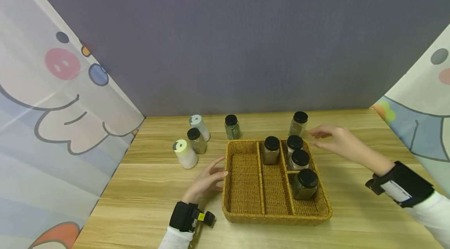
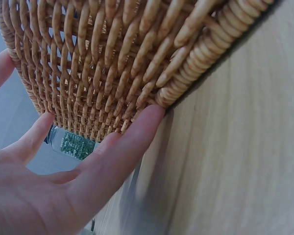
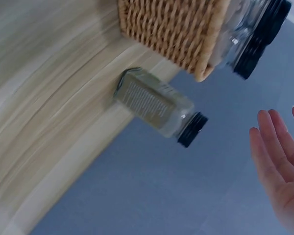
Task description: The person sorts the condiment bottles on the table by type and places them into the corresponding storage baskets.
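A woven basket [image 1: 244,215] with dividers stands on the table. My left hand [image 1: 207,182] touches its left wall with spread fingertips; in the left wrist view the thumb [image 2: 132,147] lies at the lower rim. My right hand [image 1: 330,137] hovers beside the far right corner, fingers relaxed and holding nothing. Nearest to it, behind the basket, stands a black-capped spice jar [image 1: 298,125], also labelled in the right wrist view [image 3: 154,103]. Inside the basket, one jar [image 1: 271,151] stands in the middle compartment, two jars [image 1: 294,143] in the far right one, and a dark jar [image 1: 305,186] in the near right one.
Behind the basket's left part stands a jar of green flakes [image 1: 232,128]. Further left are a black-capped jar [image 1: 197,141], a white bottle [image 1: 200,128] and a yellow-topped white bottle [image 1: 186,155]. A grey wall [image 1: 225,46] rises behind the table, with printed cloth at both sides.
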Action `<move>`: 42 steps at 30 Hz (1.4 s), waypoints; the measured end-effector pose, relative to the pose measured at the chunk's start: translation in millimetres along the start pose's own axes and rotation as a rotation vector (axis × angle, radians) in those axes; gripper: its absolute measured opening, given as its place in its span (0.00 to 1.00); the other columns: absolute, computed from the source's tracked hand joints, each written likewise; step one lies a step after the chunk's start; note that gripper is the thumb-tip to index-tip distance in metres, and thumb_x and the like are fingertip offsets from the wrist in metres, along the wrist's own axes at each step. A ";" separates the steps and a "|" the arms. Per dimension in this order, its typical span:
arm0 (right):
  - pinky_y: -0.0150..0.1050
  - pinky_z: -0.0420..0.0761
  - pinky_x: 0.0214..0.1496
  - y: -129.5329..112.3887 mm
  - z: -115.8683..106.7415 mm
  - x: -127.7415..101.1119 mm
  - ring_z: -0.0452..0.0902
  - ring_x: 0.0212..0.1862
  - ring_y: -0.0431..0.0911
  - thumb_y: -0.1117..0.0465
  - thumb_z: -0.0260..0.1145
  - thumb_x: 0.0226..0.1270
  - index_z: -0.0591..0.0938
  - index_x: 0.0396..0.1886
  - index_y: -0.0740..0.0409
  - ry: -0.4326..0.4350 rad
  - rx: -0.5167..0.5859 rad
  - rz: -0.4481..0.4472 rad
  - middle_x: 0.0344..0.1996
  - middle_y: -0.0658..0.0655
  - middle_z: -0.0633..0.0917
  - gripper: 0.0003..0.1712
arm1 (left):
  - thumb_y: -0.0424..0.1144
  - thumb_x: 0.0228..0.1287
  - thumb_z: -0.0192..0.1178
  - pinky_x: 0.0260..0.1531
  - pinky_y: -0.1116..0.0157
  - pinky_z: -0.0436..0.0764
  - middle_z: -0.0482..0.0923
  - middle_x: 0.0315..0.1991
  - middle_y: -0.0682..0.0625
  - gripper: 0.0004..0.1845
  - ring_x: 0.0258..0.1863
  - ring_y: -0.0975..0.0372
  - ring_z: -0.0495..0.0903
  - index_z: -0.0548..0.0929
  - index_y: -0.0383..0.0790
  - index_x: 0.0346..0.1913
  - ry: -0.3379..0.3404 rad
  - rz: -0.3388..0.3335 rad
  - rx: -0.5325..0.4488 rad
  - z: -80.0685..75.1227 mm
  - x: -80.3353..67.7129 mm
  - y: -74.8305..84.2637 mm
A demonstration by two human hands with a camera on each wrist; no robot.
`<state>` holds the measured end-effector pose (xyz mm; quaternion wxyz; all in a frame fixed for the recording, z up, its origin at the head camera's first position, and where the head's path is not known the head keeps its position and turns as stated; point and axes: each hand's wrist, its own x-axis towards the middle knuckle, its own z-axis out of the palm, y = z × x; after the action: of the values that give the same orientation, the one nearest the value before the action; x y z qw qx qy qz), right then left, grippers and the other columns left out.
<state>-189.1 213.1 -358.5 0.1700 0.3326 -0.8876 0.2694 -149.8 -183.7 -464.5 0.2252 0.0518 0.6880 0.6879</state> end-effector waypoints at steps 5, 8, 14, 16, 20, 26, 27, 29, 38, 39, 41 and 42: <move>0.39 0.80 0.33 10.1 0.8 7.5 0.78 0.31 0.47 0.69 0.67 0.49 0.81 0.37 0.63 -0.042 0.022 0.073 0.32 0.58 0.83 0.12 | 0.48 0.56 0.59 0.38 0.51 0.78 0.61 0.57 0.33 0.37 0.49 0.50 0.73 0.54 0.50 0.67 -0.012 0.012 0.013 -3.6 1.8 -6.4; 0.40 0.79 0.33 16.0 1.5 11.9 0.78 0.31 0.48 0.67 0.66 0.52 0.81 0.37 0.63 -0.057 0.026 0.114 0.32 0.59 0.83 0.11 | 0.50 0.54 0.60 0.38 0.52 0.78 0.61 0.57 0.34 0.38 0.49 0.51 0.72 0.55 0.52 0.66 -0.018 0.014 0.013 -5.8 3.6 -9.4; 0.43 0.79 0.32 29.3 3.1 21.2 0.78 0.31 0.51 0.65 0.66 0.53 0.80 0.38 0.67 -0.075 0.021 0.183 0.31 0.62 0.83 0.13 | 0.49 0.54 0.60 0.38 0.52 0.78 0.61 0.58 0.34 0.37 0.50 0.49 0.71 0.55 0.54 0.66 -0.015 0.008 -0.006 -8.4 8.5 -14.3; 0.44 0.79 0.33 33.5 3.6 24.4 0.78 0.32 0.52 0.65 0.65 0.54 0.80 0.39 0.68 -0.092 0.023 0.207 0.31 0.63 0.82 0.13 | 0.48 0.55 0.59 0.38 0.52 0.78 0.61 0.58 0.36 0.36 0.50 0.51 0.71 0.56 0.55 0.66 -0.005 -0.008 -0.010 -9.2 10.3 -15.9; 0.47 0.78 0.35 40.3 5.6 30.2 0.77 0.34 0.54 0.64 0.63 0.56 0.79 0.41 0.69 -0.121 0.028 0.241 0.34 0.65 0.82 0.14 | 0.47 0.57 0.58 0.39 0.53 0.78 0.60 0.59 0.35 0.36 0.50 0.51 0.71 0.54 0.53 0.67 -0.014 -0.004 0.002 -7.7 9.3 -13.0; 0.50 0.77 0.38 49.7 13.8 38.8 0.75 0.39 0.58 0.65 0.61 0.57 0.77 0.44 0.69 -0.152 0.035 0.271 0.40 0.69 0.79 0.15 | 0.48 0.57 0.57 0.38 0.52 0.78 0.57 0.59 0.30 0.38 0.49 0.50 0.71 0.52 0.46 0.67 -0.024 0.015 0.003 -1.1 1.5 -1.3; 0.50 0.77 0.38 50.9 15.4 40.5 0.75 0.40 0.59 0.66 0.61 0.57 0.77 0.44 0.70 -0.148 0.035 0.270 0.40 0.69 0.78 0.15 | 0.48 0.57 0.57 0.38 0.52 0.78 0.57 0.59 0.30 0.38 0.49 0.51 0.71 0.52 0.46 0.67 -0.020 0.010 0.002 -0.7 0.9 -0.6; 0.51 0.77 0.39 53.5 18.7 43.9 0.74 0.41 0.59 0.66 0.61 0.57 0.77 0.44 0.70 -0.132 0.030 0.271 0.40 0.69 0.78 0.15 | 0.48 0.58 0.57 0.38 0.52 0.78 0.57 0.59 0.31 0.37 0.48 0.52 0.71 0.52 0.46 0.67 -0.018 0.009 0.005 -0.1 0.4 0.9; 0.56 0.72 0.43 60.0 29.0 54.7 0.68 0.45 0.63 0.63 0.62 0.58 0.75 0.47 0.70 -0.137 0.013 0.295 0.40 0.70 0.74 0.19 | 0.47 0.58 0.57 0.39 0.51 0.78 0.58 0.58 0.31 0.37 0.50 0.50 0.71 0.52 0.47 0.67 -0.018 0.005 0.007 -0.7 0.5 0.0; 0.57 0.71 0.43 60.0 30.1 55.3 0.68 0.45 0.63 0.63 0.62 0.58 0.75 0.47 0.70 -0.137 0.015 0.295 0.41 0.71 0.74 0.19 | 0.46 0.58 0.57 0.39 0.51 0.78 0.58 0.58 0.31 0.37 0.50 0.49 0.71 0.52 0.46 0.67 -0.021 0.009 0.008 -1.0 0.4 -0.4; 0.57 0.70 0.42 59.8 32.3 56.4 0.67 0.46 0.63 0.64 0.63 0.57 0.74 0.48 0.70 -0.137 0.024 0.301 0.42 0.71 0.73 0.20 | 0.47 0.57 0.58 0.39 0.51 0.78 0.59 0.58 0.32 0.38 0.50 0.50 0.71 0.53 0.48 0.67 -0.018 0.001 0.009 -1.2 0.7 -0.6; 0.57 0.70 0.42 59.9 33.6 56.6 0.67 0.46 0.62 0.64 0.63 0.57 0.74 0.49 0.70 -0.135 0.026 0.303 0.42 0.71 0.72 0.21 | 0.47 0.57 0.58 0.39 0.51 0.78 0.60 0.58 0.33 0.37 0.50 0.50 0.71 0.53 0.49 0.67 -0.017 -0.002 0.013 -1.6 0.7 -0.8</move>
<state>-274.9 202.9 -379.9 0.0631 0.2146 -0.9335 0.2802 -150.9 -184.9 -465.5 0.2315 0.0583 0.6905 0.6828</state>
